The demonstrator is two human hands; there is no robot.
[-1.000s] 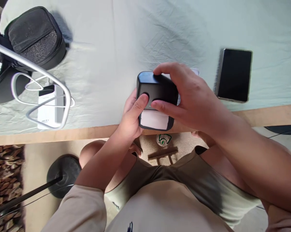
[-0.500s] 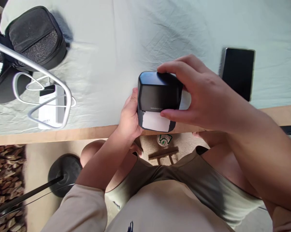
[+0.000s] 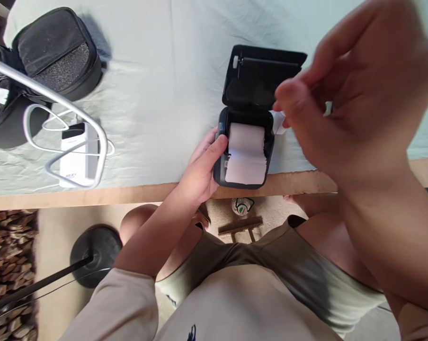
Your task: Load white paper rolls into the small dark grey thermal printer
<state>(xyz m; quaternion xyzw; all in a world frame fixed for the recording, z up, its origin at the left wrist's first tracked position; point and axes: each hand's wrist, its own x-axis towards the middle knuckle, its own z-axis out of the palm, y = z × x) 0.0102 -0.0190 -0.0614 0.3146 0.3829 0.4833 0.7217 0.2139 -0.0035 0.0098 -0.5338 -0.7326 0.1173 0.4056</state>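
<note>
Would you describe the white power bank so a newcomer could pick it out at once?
Start at the black bag on the pale tablecloth's far left. Nearer the table edge lies the power bank, a white slab with a white cable looped around it, under a bent metal bar.

Left hand: fingers curled, thumb extended forward. Right hand: raised, blurred, fingers apparently loosely spread.

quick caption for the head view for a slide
Left hand steadies a small black printer at the table edge, lid open, paper roll showing; right hand raised beside it.
</note>
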